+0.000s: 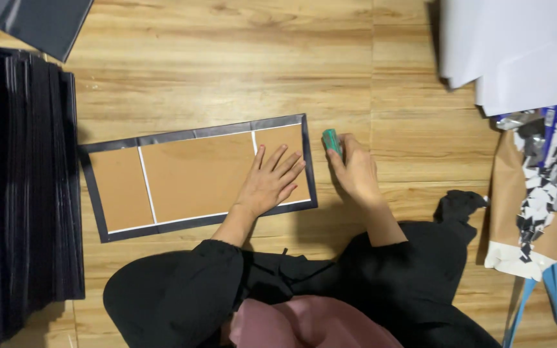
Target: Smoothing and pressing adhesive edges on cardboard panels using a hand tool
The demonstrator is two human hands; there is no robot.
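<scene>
A flat brown cardboard panel [188,174] with a black border and thin white fold lines lies on the wooden floor. My left hand [271,182] rests flat on its right part, fingers spread. Just past the panel's right edge, my right hand [356,171] grips a small green stick-shaped object [331,141], its tip near the floor beside the black border.
A tall stack of black sheets [24,193] fills the left side, with one dark sheet [33,22] at the top left. White sheets [517,45] lie at the top right. A brown paper bag [536,212] of black-and-white scraps sits at the right.
</scene>
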